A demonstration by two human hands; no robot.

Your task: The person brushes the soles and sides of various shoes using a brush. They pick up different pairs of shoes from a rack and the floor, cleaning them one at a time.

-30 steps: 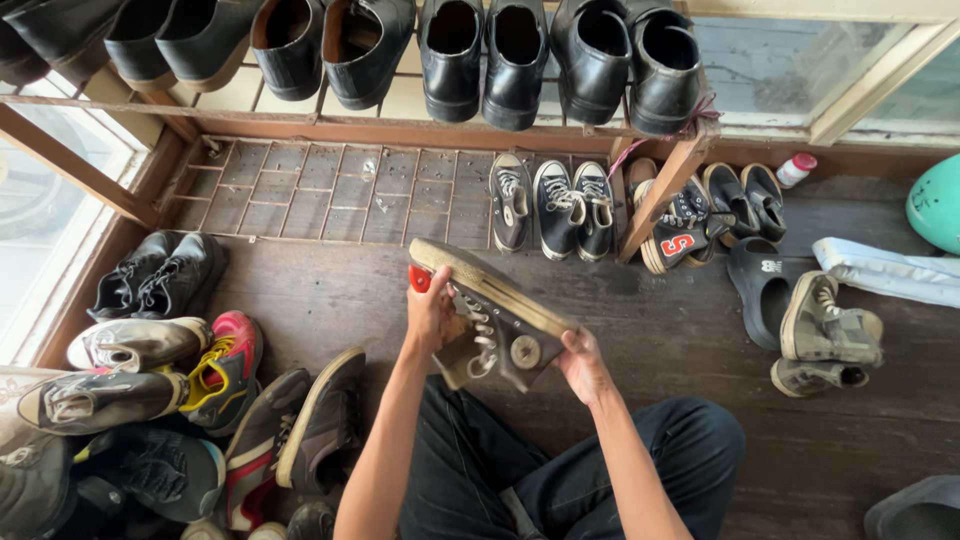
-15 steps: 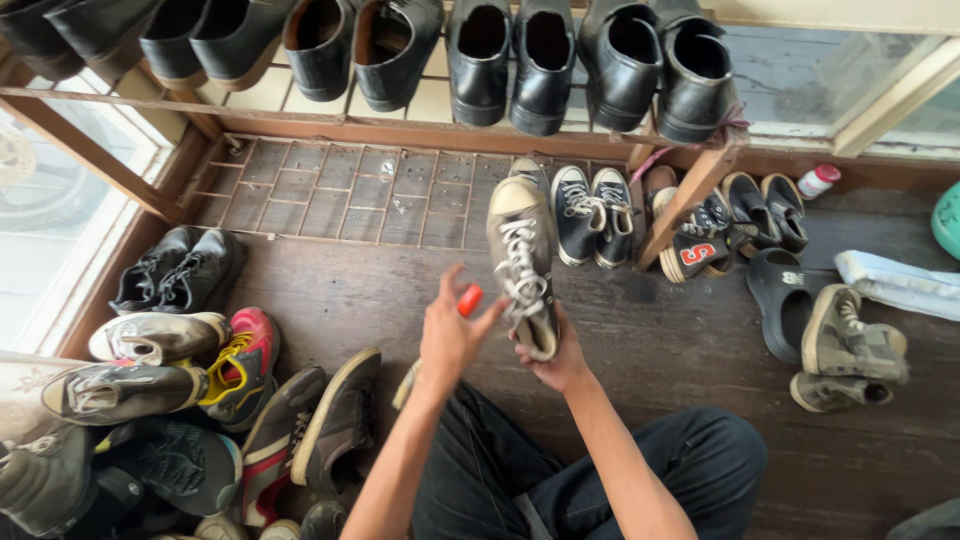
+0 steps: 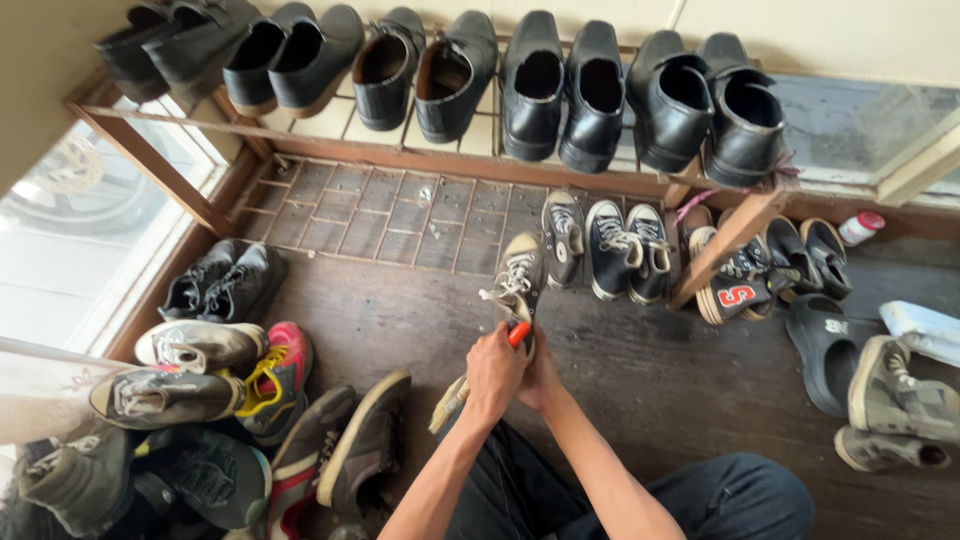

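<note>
Sneaker [image 3: 519, 281], grey high-top, is held toe-away above the wooden floor [image 3: 640, 370] by the right hand [image 3: 541, 375]; the left hand [image 3: 494, 370] grips a red-handled brush [image 3: 470, 378] against its heel. Brushing seems underway, not finished.

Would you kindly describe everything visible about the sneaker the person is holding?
The high-top sneaker looks like worn grey-olive canvas, with a pale rubber toe cap and white laces, one loose end hanging to its left. It points away from the person, toe towards the shoe rack, above the dark wooden floor. The right hand grips its heel end from below, while the left hand, holding a brush with a red-tipped handle, presses against the same end. Its sole is hidden.
</note>
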